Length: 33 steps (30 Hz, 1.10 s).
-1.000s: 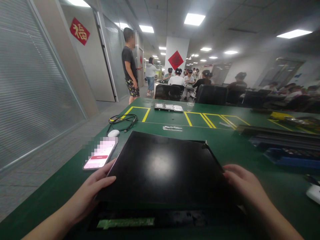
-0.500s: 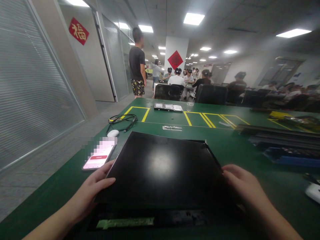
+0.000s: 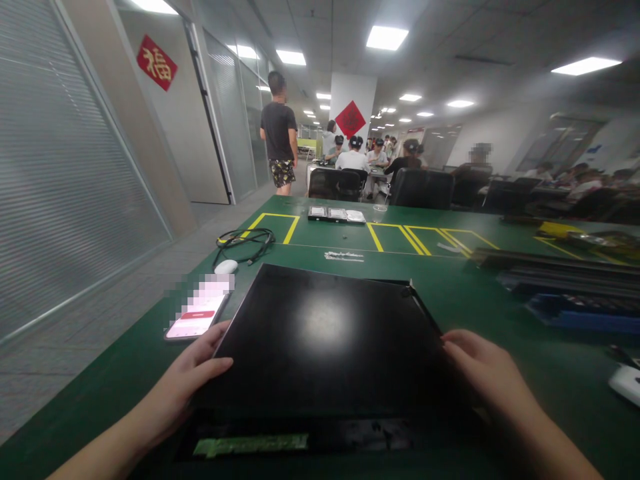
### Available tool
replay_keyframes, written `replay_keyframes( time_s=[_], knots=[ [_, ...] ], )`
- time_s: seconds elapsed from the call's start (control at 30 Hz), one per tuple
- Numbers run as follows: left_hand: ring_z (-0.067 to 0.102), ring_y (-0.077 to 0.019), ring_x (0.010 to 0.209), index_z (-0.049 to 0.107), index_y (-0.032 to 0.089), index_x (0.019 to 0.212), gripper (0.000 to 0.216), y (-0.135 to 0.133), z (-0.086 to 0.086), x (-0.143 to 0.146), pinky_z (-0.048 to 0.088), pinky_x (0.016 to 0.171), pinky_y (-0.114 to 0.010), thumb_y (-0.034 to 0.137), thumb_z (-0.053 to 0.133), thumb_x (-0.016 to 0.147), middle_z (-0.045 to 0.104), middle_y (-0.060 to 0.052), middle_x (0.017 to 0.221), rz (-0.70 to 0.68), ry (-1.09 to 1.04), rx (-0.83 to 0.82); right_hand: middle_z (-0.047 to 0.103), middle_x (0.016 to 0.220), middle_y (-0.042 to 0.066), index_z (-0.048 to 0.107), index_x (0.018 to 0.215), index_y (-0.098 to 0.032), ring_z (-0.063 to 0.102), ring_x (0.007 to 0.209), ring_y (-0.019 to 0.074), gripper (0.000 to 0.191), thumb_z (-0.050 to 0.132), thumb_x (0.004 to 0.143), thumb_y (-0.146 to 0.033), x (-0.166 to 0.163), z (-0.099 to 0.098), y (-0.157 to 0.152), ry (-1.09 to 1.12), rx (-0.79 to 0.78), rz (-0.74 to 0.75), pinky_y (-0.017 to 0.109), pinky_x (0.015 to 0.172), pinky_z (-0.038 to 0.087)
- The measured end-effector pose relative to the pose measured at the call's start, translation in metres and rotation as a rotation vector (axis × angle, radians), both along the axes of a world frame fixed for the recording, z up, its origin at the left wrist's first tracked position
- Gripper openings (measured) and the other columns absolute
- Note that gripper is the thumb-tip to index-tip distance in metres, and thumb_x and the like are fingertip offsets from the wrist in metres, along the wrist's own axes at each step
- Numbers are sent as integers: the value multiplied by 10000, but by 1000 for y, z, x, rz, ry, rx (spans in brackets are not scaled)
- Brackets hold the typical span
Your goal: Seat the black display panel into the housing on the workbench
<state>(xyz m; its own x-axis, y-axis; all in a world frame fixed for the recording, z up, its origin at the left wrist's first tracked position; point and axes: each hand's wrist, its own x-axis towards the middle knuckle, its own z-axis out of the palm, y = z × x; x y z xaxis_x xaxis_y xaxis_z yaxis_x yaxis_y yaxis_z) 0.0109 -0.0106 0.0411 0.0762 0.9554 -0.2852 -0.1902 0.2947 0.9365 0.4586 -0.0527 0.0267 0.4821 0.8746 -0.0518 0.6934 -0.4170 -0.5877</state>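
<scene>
A glossy black screen panel [image 3: 310, 353] lies before me, slightly askew, with a ceiling light reflected in it. My left hand [image 3: 200, 363] grips its left edge, thumb on top and fingers underneath. At the right edge my right hand [image 3: 475, 357] pinches the rim, its fingertips partly hidden. A black frame [image 3: 360, 433] shows below the panel's near edge, and part of it also shows at the far right corner. On that near strip is a green piece [image 3: 250, 445] like a circuit board. Whether panel and frame touch, I cannot tell.
Left of the panel lie a phone [image 3: 197, 313], a white mouse [image 3: 226, 267] and a coiled black cable [image 3: 245, 243]. Farther back are several hard drives [image 3: 336, 215]. A blue object [image 3: 585, 313] and dark bars lie right. A person [image 3: 280, 133] stands beyond the green table [image 3: 320, 237].
The panel and both my hands have barely moved. In the background, the standing person has shifted a little to the right and away.
</scene>
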Motion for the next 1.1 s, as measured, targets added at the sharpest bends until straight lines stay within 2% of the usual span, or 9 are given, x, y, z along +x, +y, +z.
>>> replay_keyframes(
  time_s=[0.13,0.2,0.37,0.57,0.73,0.87,0.93,1.1],
  knots=[
    [786,-318,827,595,275,1326,687,0,-2,-1,627,692,-357,286,823,677,830,-38,996,-11,-9,-33,776,831,23,726,898,-273,699,800,254,357,477,765,-493,-1,2,1,-41,-43,16,343,687,472],
    [787,-321,828,591,275,1348,714,0,-3,-1,628,695,-359,289,829,674,835,-36,980,-16,-15,-37,778,848,27,725,897,-273,702,816,255,370,466,763,-500,-1,3,1,-57,-42,25,339,689,474],
    [778,-326,892,625,260,1344,752,1,-3,-1,621,717,-338,286,863,631,831,-49,1039,10,-13,-20,782,858,24,722,879,-287,707,840,260,368,456,758,-509,-2,3,0,-73,-34,38,338,701,477],
    [770,-369,910,603,237,1378,858,6,-13,-7,621,751,-390,332,896,577,828,-86,1048,9,8,-12,784,883,31,722,877,-287,704,856,267,406,427,765,-544,-4,6,-1,-79,-44,62,344,710,482],
    [768,-373,921,633,239,1344,813,7,-17,-6,615,814,-419,309,898,579,819,-86,1085,25,-39,20,782,881,28,722,873,-291,706,851,262,411,418,772,-548,-3,4,0,-92,-42,74,342,718,487],
    [755,-389,967,634,238,1339,807,5,-16,-4,632,746,-405,275,898,578,824,-83,1065,34,-77,22,781,868,22,723,871,-298,709,847,259,414,413,764,-552,-3,4,0,-82,-44,74,337,713,488],
    [745,-386,1001,602,243,1370,827,7,-18,-6,631,743,-392,279,894,598,818,-82,1086,19,-89,27,780,858,19,723,862,-300,710,842,258,416,416,755,-558,-3,5,0,-77,-45,72,334,708,488],
    [703,-381,1102,455,266,1480,954,10,-23,-8,605,847,-412,276,882,627,779,-86,1200,-37,-129,54,775,841,21,723,845,-296,708,834,258,437,403,746,-577,-6,8,-1,-74,-37,85,340,716,487]
  ],
)
